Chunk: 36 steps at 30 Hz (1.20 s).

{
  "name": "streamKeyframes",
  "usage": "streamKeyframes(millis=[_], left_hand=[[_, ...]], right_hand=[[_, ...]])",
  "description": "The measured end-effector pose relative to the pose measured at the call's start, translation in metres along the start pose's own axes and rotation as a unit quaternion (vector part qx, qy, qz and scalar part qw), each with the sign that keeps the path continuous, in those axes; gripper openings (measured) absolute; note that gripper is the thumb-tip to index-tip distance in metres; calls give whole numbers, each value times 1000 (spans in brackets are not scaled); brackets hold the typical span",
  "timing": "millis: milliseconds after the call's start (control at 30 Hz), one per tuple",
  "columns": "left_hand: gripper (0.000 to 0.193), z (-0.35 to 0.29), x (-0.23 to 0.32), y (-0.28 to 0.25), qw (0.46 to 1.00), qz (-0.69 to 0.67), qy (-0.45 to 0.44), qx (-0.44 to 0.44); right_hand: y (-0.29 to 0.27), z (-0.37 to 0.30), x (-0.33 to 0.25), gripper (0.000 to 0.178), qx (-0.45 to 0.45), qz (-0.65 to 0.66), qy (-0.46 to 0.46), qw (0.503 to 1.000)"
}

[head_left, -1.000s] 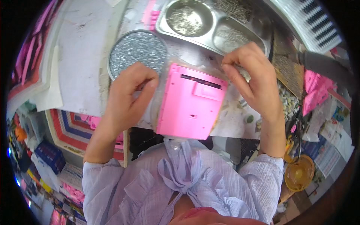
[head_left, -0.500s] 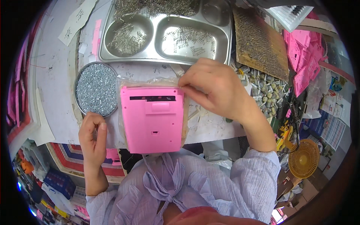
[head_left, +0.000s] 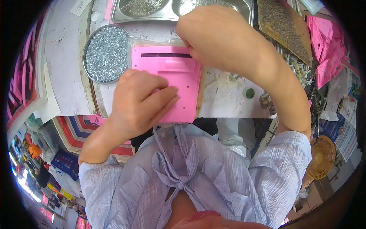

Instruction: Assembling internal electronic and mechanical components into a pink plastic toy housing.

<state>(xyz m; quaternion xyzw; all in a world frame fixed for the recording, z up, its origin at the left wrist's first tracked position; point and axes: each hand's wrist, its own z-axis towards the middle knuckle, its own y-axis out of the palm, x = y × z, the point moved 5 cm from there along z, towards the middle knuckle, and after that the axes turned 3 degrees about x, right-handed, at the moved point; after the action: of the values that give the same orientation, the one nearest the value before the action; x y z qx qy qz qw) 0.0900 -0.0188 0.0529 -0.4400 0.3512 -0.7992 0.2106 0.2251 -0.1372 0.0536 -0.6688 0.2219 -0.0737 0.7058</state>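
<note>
A flat pink plastic casing (head_left: pixel 179 110) with a dark slot near its far edge lies at the table's near edge, on a padded piece with clear plastic film. My left hand (head_left: pixel 139 99) rests over the casing's left side, fingers bent and held together; whatever is under the fingertips is hidden. At the casing's far right corner is my right hand (head_left: pixel 213 36), closed with its back toward me. Its fingertips are out of sight, so I cannot make out what it pinches. A round dish of small silvery screws (head_left: pixel 106 55) stands left of the casing.
Beyond the casing sits a divided metal tray (head_left: pixel 169 18) with small springs. At the right are a brown board (head_left: pixel 284 28) covered with small metal pieces, a heap of pink plastic parts (head_left: pixel 328 45), loose small parts and a yellow fan (head_left: pixel 321 157).
My left hand has moved from beside the screw dish onto the casing. My right hand stays at the far right corner, now turned with its back up. The whole view has shifted.
</note>
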Motion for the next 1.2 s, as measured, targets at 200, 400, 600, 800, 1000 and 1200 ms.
streamKeyframes(millis=[200, 400, 600, 800, 1000, 1200], left_hand=[[30, 6, 6, 30, 988, 98, 112, -42], [37, -1, 6, 32, 979, 131, 145, -58], [20, -16, -20, -17, 985, 134, 54, 92], [7, -61, -119, -64, 951, 172, -256, 28], [10, -61, -117, -70, 948, 140, -261, 114], [7, -37, -55, -29, 990, 82, -106, 46]], right_hand=[[2, 2, 2, 12, -50, 46, 49, 996], [-5, -10, 7, 9, -44, 151, 67, 985], [-9, -38, 10, 16, 51, 230, 141, 962], [-21, -62, 19, 18, 119, 315, 171, 926], [-52, -61, 23, 7, 278, 348, 176, 878], [-68, -42, 55, 25, 384, 393, 146, 823]])
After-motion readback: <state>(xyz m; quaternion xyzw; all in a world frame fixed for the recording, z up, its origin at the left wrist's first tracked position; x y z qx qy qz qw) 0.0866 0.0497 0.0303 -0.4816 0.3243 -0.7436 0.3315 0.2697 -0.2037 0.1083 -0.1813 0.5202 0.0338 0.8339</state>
